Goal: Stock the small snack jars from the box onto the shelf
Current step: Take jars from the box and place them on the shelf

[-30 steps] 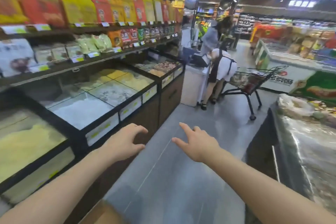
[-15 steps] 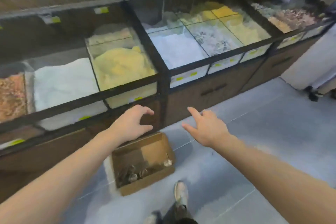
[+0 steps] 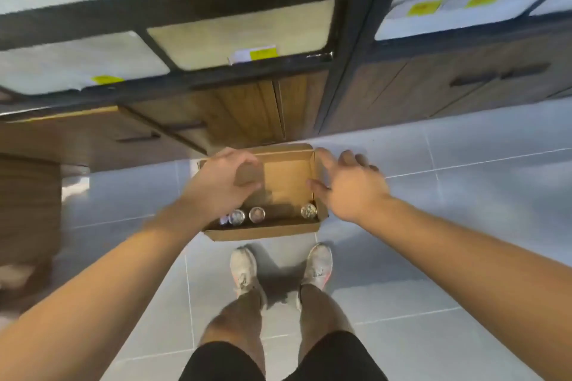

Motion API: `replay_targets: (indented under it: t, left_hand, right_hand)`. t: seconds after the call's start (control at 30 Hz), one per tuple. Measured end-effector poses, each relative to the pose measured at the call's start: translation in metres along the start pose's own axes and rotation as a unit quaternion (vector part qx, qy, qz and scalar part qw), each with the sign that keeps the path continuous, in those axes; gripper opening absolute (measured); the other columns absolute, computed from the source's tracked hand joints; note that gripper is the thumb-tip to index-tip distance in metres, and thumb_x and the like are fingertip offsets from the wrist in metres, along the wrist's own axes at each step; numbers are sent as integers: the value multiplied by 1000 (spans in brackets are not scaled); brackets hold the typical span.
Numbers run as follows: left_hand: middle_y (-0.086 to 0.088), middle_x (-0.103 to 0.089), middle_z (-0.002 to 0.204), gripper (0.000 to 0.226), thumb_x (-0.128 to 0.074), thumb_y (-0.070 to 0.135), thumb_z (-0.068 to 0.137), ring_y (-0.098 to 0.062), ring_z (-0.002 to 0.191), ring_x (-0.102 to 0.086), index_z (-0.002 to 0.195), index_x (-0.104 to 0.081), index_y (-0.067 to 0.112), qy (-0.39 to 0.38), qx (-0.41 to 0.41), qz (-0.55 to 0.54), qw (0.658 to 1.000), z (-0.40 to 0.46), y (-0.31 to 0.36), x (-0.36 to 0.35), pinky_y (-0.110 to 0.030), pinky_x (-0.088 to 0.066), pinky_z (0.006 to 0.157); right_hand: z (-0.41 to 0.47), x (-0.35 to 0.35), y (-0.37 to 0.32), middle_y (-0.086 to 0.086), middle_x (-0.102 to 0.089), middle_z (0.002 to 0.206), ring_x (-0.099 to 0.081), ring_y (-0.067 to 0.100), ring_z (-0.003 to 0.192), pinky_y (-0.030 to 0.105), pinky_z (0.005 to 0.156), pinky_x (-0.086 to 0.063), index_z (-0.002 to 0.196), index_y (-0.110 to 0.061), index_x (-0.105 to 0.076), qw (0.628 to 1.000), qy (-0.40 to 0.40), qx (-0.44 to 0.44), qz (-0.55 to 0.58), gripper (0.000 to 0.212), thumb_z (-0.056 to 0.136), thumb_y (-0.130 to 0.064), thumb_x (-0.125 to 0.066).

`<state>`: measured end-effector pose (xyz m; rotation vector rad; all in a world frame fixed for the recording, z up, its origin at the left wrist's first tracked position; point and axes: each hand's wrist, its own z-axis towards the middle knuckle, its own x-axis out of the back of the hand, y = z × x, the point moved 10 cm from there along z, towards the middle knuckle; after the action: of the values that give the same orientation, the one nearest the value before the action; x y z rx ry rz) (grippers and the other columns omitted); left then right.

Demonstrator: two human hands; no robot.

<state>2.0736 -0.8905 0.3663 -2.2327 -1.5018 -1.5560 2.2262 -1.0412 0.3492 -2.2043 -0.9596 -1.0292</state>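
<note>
An open cardboard box [image 3: 286,178] lies on the grey tiled floor in front of my feet. Several small snack jars with round lids stand along its near wall: two side by side at the left [image 3: 236,216], one [image 3: 257,214] beside them, and one at the right corner [image 3: 308,211]. My left hand [image 3: 221,181] hovers over the box's left half with fingers loosely curled and holds nothing. My right hand [image 3: 348,187] hangs over the box's right edge, fingers spread and empty. No shelf for jars is in view.
Glass-fronted bulk food bins [image 3: 241,37] with yellow price tags run across the top, above wooden cabinet doors [image 3: 247,111]. My two shoes [image 3: 244,269] stand just behind the box. Bare floor tiles [image 3: 448,195] stretch to the right.
My view has swung from the aisle down to the floor, so the box now lies straight below me. Both hands have dropped closer over the box, still empty.
</note>
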Motion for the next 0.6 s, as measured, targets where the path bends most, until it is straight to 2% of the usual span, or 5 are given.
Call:
replay_targets:
  t: [0.07, 0.17, 0.33, 0.43, 0.6]
  left_hand:
    - [6, -61, 122, 39, -76, 34, 86, -18, 112, -57, 122, -63, 30, -16, 33, -10, 999, 26, -37, -43, -28, -41, 88]
    - [10, -58, 111, 36, -73, 36, 89, -14, 100, -57, 123, -62, 29, -54, 75, -27, 995, 66, -88, -116, -25, -39, 80]
    - [5, -61, 125, 47, -73, 40, 87, -19, 114, -57, 130, -59, 26, -105, 108, -29, 988, 123, -176, -254, -32, -45, 95]
    - [-1, -59, 135, 50, -72, 37, 89, -24, 124, -52, 135, -56, 25, -113, 138, -34, 983, 149, -223, -324, -31, -43, 95]
    - [-10, -53, 142, 60, -75, 35, 84, -31, 133, -45, 139, -54, 23, -96, 173, -12, 980, 178, -282, -402, -37, -42, 105]
  right_hand:
    - [36, -50, 1, 15, -44, 142, -44, 38, 128, 46, 95, -43, 156, -32, -21, 1000, -30, 0, 8, 67, 99, -63, -41]
    - [85, -128, 8, 15, -46, 139, -45, 38, 126, 47, 93, -44, 155, -33, -22, 998, -56, -12, 33, 68, 98, -64, -43]
    - [159, -262, 20, 14, -42, 149, -43, 39, 134, 52, 100, -46, 157, -31, -19, 990, -85, -58, 94, 73, 98, -66, -44]
    - [196, -338, 24, 16, -42, 151, -43, 41, 136, 53, 108, -45, 158, -28, -20, 982, -100, -76, 137, 76, 97, -64, -48]
    - [245, -437, 24, 20, -40, 152, -38, 42, 141, 47, 110, -38, 155, -16, -29, 981, -146, -39, 123, 75, 97, -53, -58]
